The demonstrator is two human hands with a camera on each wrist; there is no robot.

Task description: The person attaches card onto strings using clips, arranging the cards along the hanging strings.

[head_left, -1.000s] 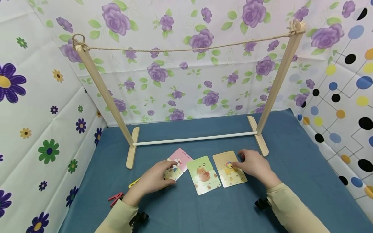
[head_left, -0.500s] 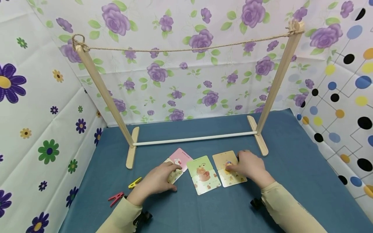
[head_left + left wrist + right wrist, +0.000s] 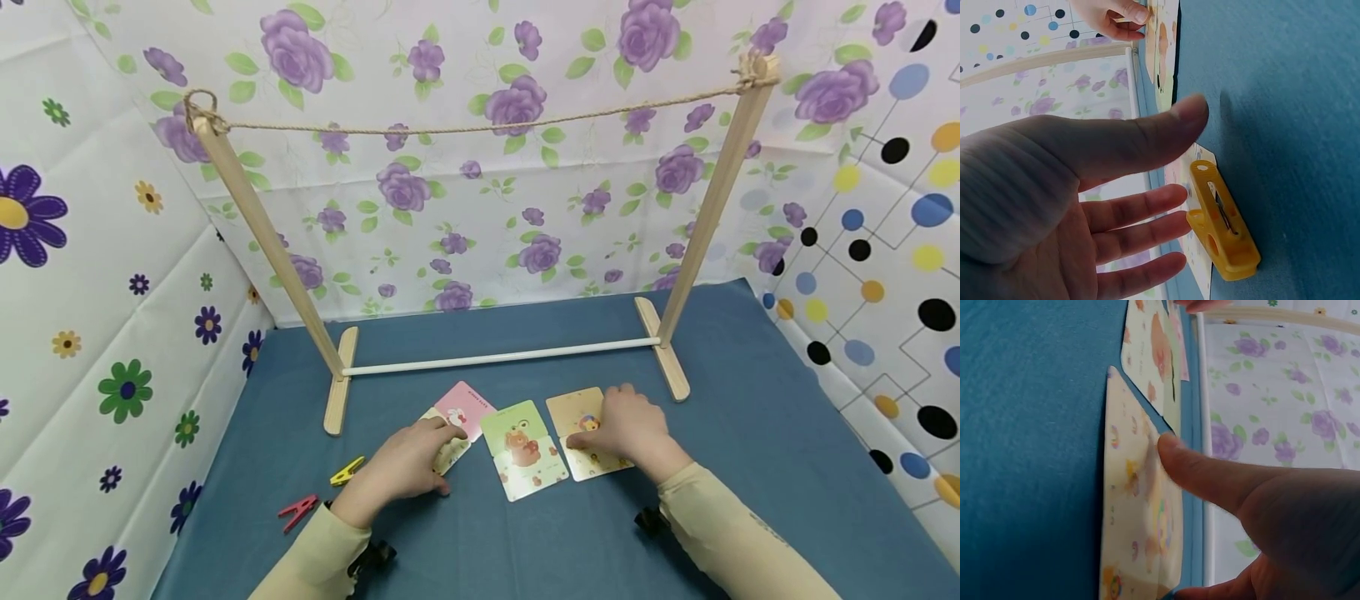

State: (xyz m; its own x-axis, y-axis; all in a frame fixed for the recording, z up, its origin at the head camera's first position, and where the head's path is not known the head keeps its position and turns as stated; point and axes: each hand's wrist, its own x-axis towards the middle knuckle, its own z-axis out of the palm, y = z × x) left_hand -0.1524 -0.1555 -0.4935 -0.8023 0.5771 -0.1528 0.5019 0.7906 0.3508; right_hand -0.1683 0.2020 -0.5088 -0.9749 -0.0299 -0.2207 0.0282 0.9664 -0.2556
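Note:
My left hand (image 3: 405, 467) hovers over the pink-and-cream card (image 3: 467, 406) and partly hides it. Its thumb and fingers are spread, with nothing held between them, in the left wrist view. A yellow clothespin (image 3: 1224, 225) lies on the cloth beside that hand. My right hand (image 3: 630, 429) spans the orange-and-yellow card (image 3: 577, 406), covering its right part. The thumb is extended over the card near its left edge; another fingertip shows at the card's end in the right wrist view. Between the hands lies a green-and-cream card (image 3: 525, 450) with a bear picture.
A red clothespin (image 3: 298, 512) lies left of the yellow one. Behind the cards stands a wooden frame, with a left post (image 3: 266, 242), a right post (image 3: 716, 208), a white bottom rod (image 3: 502, 358) and a twine rope (image 3: 450, 131) across the top. Blue cloth (image 3: 495, 550) covers the table.
My right hand has moved left across the orange-and-yellow card, its thumb nearing the left edge. The left hand has shifted slightly right, uncovering the yellow clothespin. The cards have stayed put.

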